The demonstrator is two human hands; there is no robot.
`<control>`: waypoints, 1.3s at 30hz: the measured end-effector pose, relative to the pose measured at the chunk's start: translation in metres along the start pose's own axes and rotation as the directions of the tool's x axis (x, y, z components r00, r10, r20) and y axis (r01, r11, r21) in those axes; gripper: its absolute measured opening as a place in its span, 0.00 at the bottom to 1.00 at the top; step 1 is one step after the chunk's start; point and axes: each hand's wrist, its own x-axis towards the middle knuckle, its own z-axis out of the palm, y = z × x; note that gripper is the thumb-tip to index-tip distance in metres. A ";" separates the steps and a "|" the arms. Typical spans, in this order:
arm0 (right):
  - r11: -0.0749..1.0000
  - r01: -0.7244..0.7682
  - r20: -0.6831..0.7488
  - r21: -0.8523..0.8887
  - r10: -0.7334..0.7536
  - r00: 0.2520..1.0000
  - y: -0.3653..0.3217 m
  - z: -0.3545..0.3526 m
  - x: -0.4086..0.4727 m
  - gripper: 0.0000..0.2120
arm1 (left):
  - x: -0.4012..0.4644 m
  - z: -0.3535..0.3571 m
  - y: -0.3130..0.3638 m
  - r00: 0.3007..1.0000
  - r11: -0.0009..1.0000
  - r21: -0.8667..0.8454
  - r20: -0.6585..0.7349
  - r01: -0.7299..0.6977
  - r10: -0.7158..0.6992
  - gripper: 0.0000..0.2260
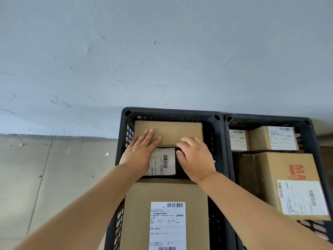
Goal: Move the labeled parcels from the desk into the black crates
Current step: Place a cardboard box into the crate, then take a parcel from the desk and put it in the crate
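Note:
Two black crates stand side by side against a grey wall, the left crate (219,141) and the right crate (310,134). A plain brown parcel (173,129) lies at the far end of the left crate. My left hand (141,150) lies flat on its near left part with straight fingers. My right hand (195,156) rests on its near right edge, fingers bent down over that edge. Below the hands a white shipping label (164,162) shows on a lower parcel. A large labeled parcel (162,195) fills the near end of the left crate.
The right crate holds two small labeled boxes (261,138) at the back and a big box with red print (281,175) in front. A grey wall (162,51) rises behind the crates. Concrete floor (54,177) lies to the left.

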 end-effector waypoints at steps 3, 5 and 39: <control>0.994 -0.088 0.194 -0.065 0.099 0.976 0.007 -0.008 -0.005 0.21 | -0.011 0.002 0.003 0.999 0.999 -0.024 -0.022 0.036 -0.037 0.31; 0.994 -0.093 0.288 -0.064 0.107 0.952 0.009 -0.015 -0.006 0.23 | -0.023 0.008 0.010 0.998 0.996 -0.076 -0.043 0.050 -0.053 0.27; 0.472 -0.689 0.168 0.550 0.745 0.645 0.055 -0.275 -0.409 0.18 | -0.198 -0.147 0.373 0.938 0.881 -0.336 -0.025 -0.333 0.345 0.19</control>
